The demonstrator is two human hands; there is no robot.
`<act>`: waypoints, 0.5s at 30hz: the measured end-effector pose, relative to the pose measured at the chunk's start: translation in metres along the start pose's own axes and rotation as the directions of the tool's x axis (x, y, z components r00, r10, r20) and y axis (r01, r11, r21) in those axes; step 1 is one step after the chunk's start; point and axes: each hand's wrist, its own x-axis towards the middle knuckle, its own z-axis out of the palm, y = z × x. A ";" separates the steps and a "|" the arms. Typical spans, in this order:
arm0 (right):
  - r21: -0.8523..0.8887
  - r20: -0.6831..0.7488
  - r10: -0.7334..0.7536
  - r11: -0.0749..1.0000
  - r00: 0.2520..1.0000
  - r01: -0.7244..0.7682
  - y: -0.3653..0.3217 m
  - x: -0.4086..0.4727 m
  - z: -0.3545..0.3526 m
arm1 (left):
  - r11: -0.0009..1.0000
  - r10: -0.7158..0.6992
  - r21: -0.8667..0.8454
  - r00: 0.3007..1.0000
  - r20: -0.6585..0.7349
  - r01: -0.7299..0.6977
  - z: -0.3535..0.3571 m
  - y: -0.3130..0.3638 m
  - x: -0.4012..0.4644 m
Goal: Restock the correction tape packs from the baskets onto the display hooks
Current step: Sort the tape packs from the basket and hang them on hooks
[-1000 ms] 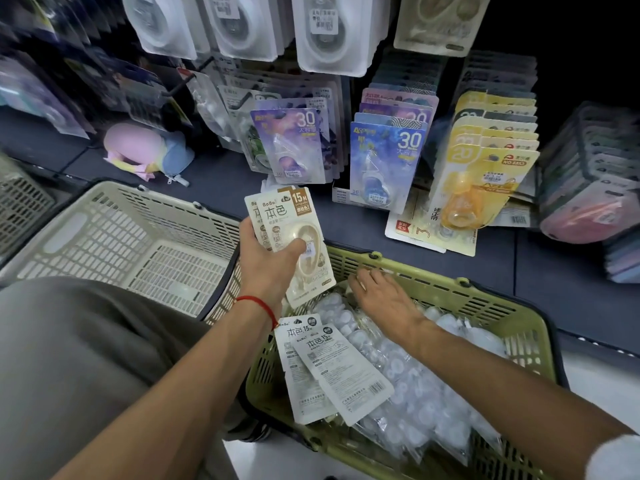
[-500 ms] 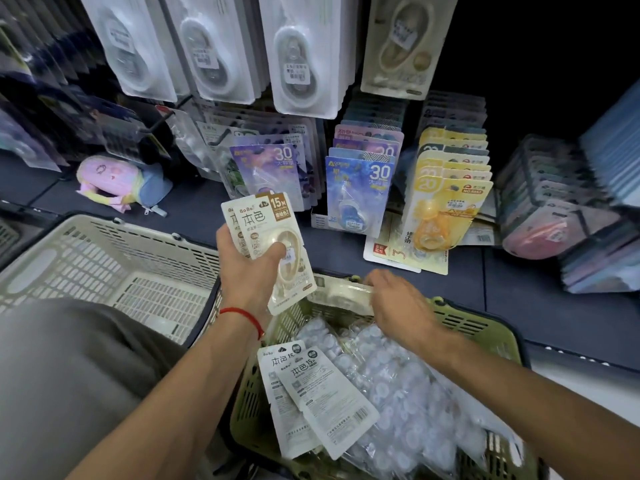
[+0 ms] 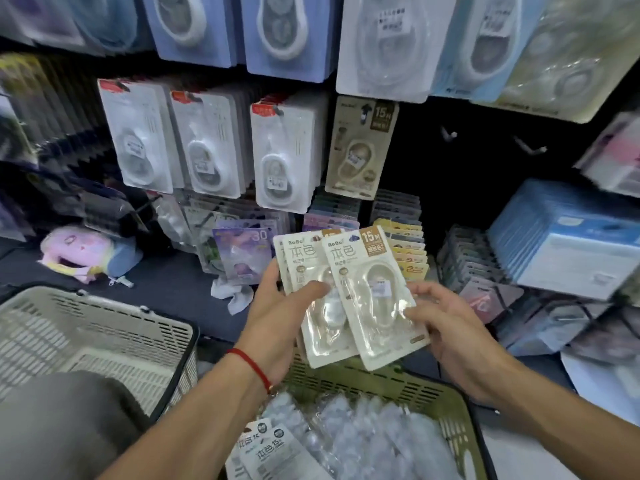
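Observation:
My left hand (image 3: 277,313) grips a small stack of cream correction tape packs (image 3: 311,271), thumb across the front. My right hand (image 3: 446,327) pinches one more cream pack (image 3: 370,299) by its right edge, overlapping the stack. Both are raised above the green basket (image 3: 388,382), which holds several packs (image 3: 363,441), most of them face down. One matching beige pack (image 3: 360,147) hangs on a display hook straight above. To its right two bare hooks (image 3: 450,135) stick out of the dark panel.
An empty beige basket (image 3: 104,344) stands at the left, beside the green one. White and blue packs hang in rows above. Purple, blue and yellow card packs stand on the dark shelf behind my hands. A pastel pouch (image 3: 83,251) lies at the left.
My right hand came up out of the green basket with a cream pack and brought it against the stack in my left hand. My view tilted up toward the hooks.

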 end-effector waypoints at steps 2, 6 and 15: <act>-0.026 -0.033 -0.072 0.997 0.997 0.071 -0.018 0.003 0.010 | 0.999 0.051 0.018 0.997 0.049 -0.052 0.009 0.018 0.005; -0.108 -0.049 -0.207 0.974 0.977 0.201 -0.054 0.005 0.027 | 0.964 0.210 0.147 0.973 0.093 -0.222 0.019 0.055 0.020; -0.258 -0.157 -0.503 0.852 0.850 0.457 -0.092 0.019 0.054 | 0.693 0.620 0.438 0.783 0.043 -0.572 -0.013 0.094 0.048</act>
